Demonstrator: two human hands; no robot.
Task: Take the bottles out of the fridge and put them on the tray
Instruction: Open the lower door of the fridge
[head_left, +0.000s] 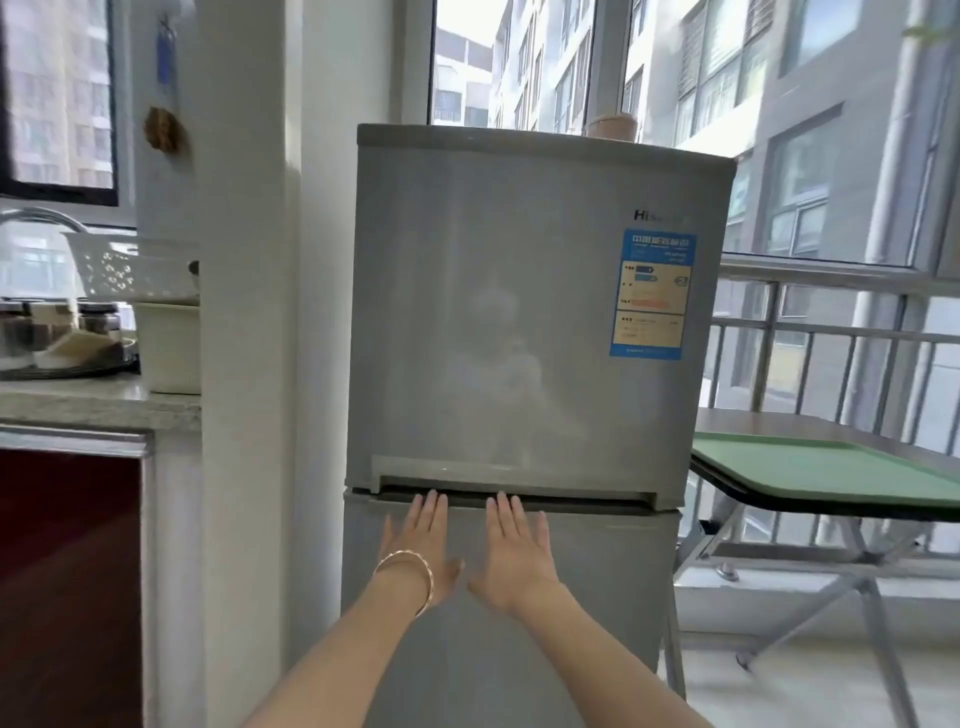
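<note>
- None of the bottles shows yet. The tall silver-grey two-door fridge (519, 312) stands shut, so whatever must come out is hidden behind its doors, just past the fingertips.
- The left hand (423, 545) and right hand (511, 556) lie side by side, flat on the top of the lower door (597, 597). The fingers (428, 506) are straight, close together and holding nothing.
- Their tips touch the dark handle slot (571, 501) that runs between the two doors.
- To my eye this is the very first step, getting the fridge open. Nothing is on the tray.
- The next move would need the fingers to hook into that slot and pull. The recess looks moulded into the bottom edge of the upper door (493, 260), but I cannot tell which door they are after.
- One hand would probably be enough for the pull, which frees the other to reach inside.
- The fridge front has a dull brushed sheen with a faint reflection. A blue-and-cream energy label (652, 293) sits above and to the right of the fingers.
- The flat green plastic tray (821, 473) lies to the right of the fingers, at about their height. It rests on a brown folding table (779, 423) just beside the fridge.
- A thin gold bangle (429, 579) circles the left wrist, below the fingers.
- Well to the left of the fingers, a pale stone counter (78, 400) carries a white perforated basket (119, 270).
</note>
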